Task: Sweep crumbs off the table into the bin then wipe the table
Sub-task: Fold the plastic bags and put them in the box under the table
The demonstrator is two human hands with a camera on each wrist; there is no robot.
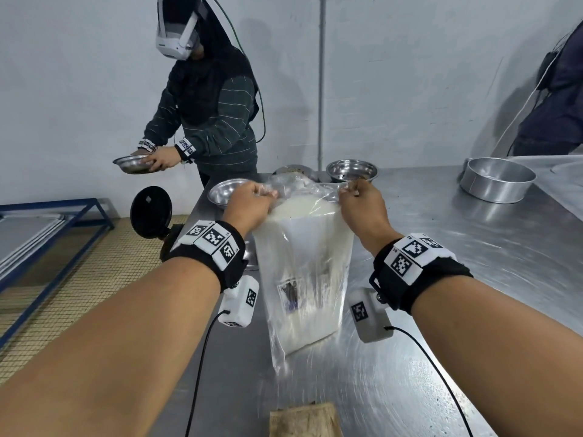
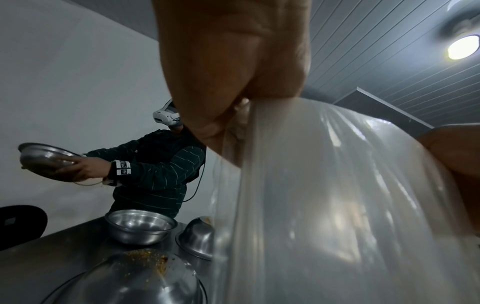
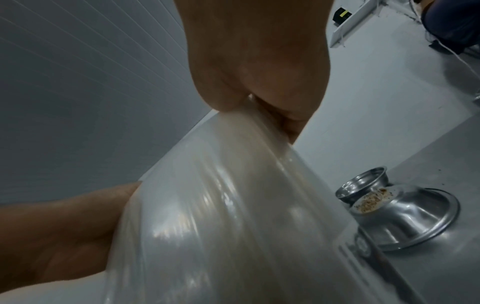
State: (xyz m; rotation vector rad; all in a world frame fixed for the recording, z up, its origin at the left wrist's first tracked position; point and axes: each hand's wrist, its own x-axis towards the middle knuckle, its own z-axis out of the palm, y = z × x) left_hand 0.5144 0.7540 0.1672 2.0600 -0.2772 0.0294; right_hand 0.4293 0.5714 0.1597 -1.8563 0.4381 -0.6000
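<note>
Head view: left hand and right hand pinch the plastic bag mouth, standing mid-surface.
Left wrist: crumbs at 7 o'clock remain unswept.
Right wrist: fingers clamp plastic; wiping seems unstarted.

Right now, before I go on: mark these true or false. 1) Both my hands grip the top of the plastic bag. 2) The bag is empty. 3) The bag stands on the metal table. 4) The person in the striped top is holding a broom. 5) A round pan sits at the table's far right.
1) True: the left hand and right hand each pinch the top of the plastic bag.
2) False: it holds white grains.
3) True: it stands on the metal table.
4) False: the person in the striped top holds a steel bowl.
5) True: the round pan sits there.
</note>
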